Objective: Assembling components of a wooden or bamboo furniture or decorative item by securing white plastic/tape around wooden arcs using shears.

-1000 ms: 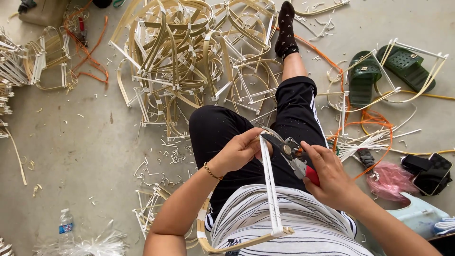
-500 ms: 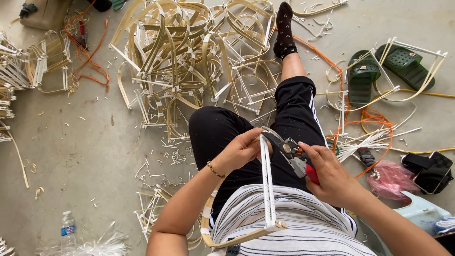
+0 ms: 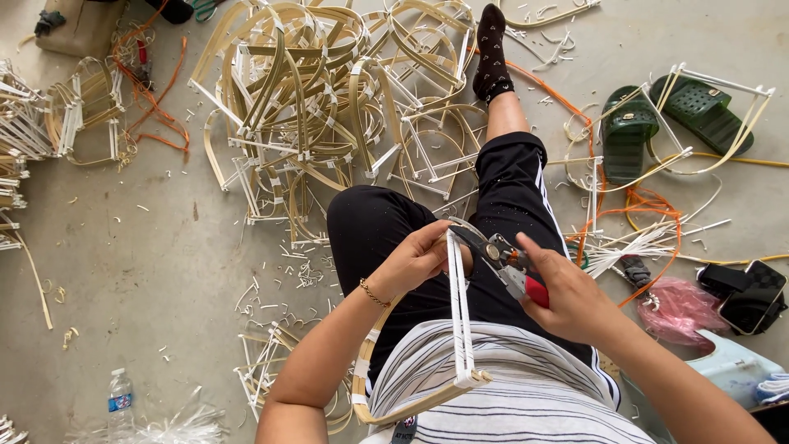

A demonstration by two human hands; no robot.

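I sit on a concrete floor with black trousers and a striped top. My left hand grips the top of a bamboo frame made of white strips and a curved tan strip that runs down to my lap. My right hand is closed around red-handled cutting pliers, and their metal jaws touch the frame's upper end just beside my left fingers. A thin bracelet circles my left wrist.
A big pile of finished bamboo frames lies ahead. More frames line the left edge. Green sandals, orange cord, a pink bag, a black pouch sit right. A water bottle stands bottom left.
The frame's lower end has tilted slightly. Both hands stay together at its upper end, with the pliers held at the same spot.
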